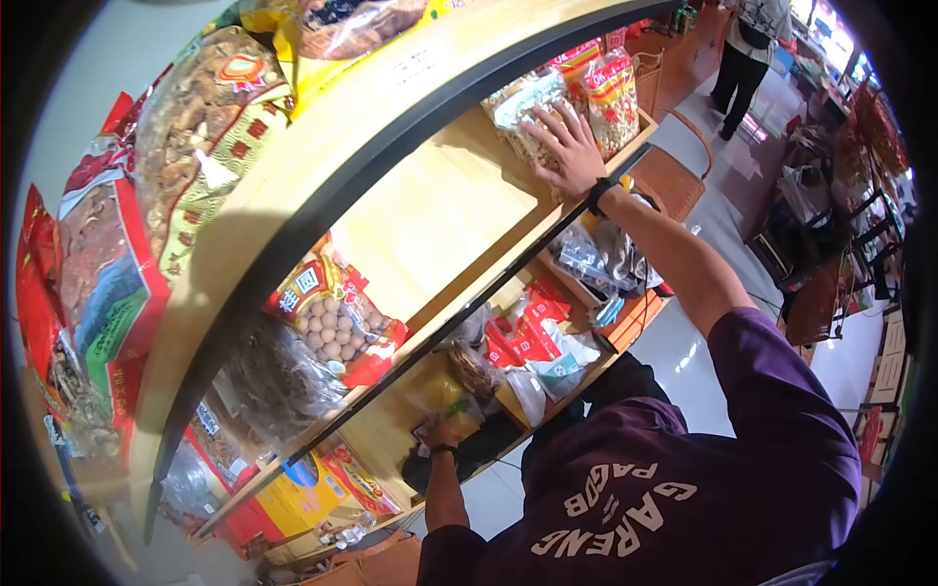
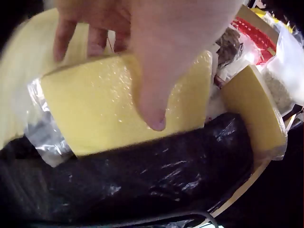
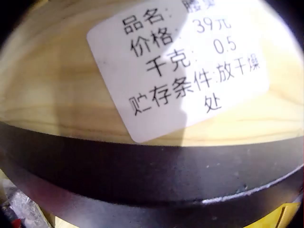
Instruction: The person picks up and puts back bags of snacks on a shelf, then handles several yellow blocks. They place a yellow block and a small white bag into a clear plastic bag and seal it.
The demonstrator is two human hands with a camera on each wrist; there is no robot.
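My left hand (image 2: pixel 156 57) holds a yellow rectangular slab in shiny clear film (image 2: pixel 99 109), thumb across its front face and fingers behind its top edge. Its kind cannot be made out. A black plastic bag (image 2: pixel 156 171) lies just below the slab, and a second yellow slab (image 2: pixel 256 109) leans at the right. In the head view the left hand (image 1: pixel 449 432) is low in a shelf compartment. Up on the higher shelf, my right hand (image 1: pixel 570 156) rests with spread fingers on a clear bag of pale pieces (image 1: pixel 523 103). The right wrist view shows no hand.
A red-and-clear bag of round brown dried fruit (image 1: pixel 337 327) lies on the middle shelf. Large food bags (image 1: pixel 205 127) line the top board, which has a curved black edge (image 1: pixel 391 127). A price label (image 3: pixel 180 71) is on wood. Another person (image 1: pixel 747 59) stands far right.
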